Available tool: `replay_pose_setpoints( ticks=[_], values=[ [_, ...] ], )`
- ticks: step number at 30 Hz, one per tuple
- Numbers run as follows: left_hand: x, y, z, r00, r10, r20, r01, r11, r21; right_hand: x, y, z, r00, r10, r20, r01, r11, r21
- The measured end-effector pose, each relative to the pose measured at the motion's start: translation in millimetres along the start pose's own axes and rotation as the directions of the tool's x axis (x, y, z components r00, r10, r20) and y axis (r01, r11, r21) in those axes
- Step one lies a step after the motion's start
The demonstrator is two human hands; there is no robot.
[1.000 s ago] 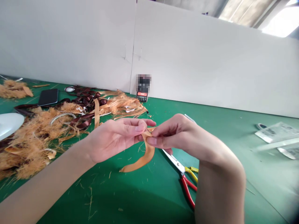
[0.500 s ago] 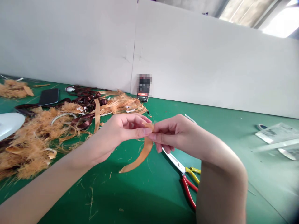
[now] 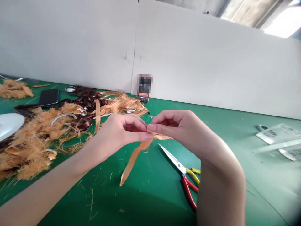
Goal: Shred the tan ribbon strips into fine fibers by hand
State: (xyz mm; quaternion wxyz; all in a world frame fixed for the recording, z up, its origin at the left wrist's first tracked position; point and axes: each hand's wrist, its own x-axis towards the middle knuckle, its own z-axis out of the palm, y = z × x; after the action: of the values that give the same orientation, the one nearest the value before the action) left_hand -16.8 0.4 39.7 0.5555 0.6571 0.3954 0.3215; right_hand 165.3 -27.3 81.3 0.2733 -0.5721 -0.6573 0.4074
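Between my hands is a tan ribbon [image 3: 132,163], one tail hanging down to the left over the green table and a short end sticking out under my right fingers. My left hand [image 3: 131,128] pinches it between thumb and fingers. My right hand [image 3: 172,125] pinches it from the other side, fingertips almost touching the left ones. The exact fold at the fingertips is partly hidden. Below my right hand lie scissors [image 3: 180,168] with one red and one yellow handle, blades closed and tip toward my hands; my right forearm covers part of the handles.
Tan frayed fibres [image 3: 35,141] heap up on the left, beside dark brown ribbon [image 3: 88,97] and a tan ribbon bundle [image 3: 124,103]. A dark phone [image 3: 49,97] lies behind them. Another phone [image 3: 144,89] leans on the white partition [image 3: 211,62]. Clear plastic packets [image 3: 279,135] lie right.
My right hand has shifted slightly left and up over my left fingertips. The ribbon's hanging tail has straightened and dropped lower, and a short end now shows on the right.
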Motion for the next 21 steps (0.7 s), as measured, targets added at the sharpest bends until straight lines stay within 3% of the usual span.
replay_pose_setpoints(
  ticks=[5, 10, 16, 21],
  values=[
    [0.0, 0.8, 1.2, 1.0, 0.014, -0.004, -0.013, 0.999, 0.03, 0.4, 0.3, -1.2, 0.998, -0.039, -0.051, 0.04, 0.999, 0.022],
    [0.6, -1.8, -0.1, 1.0, 0.013, -0.025, -0.012, 1.0, 0.015, 0.6, 3.7, -4.7, 0.98, -0.056, -0.193, 0.069, 0.996, 0.061],
    [1.4, -4.2, -1.1, 0.999, 0.043, 0.0, -0.043, 0.999, 0.003, -0.4, 2.3, -3.7, 1.0, 0.013, -0.013, -0.011, 0.984, 0.178],
    [3.2, -2.0, -0.2, 1.0, 0.016, 0.0, -0.016, 1.0, 0.017, -0.4, 2.0, -3.8, 0.999, 0.003, -0.041, 0.004, 0.985, 0.17]
  ],
)
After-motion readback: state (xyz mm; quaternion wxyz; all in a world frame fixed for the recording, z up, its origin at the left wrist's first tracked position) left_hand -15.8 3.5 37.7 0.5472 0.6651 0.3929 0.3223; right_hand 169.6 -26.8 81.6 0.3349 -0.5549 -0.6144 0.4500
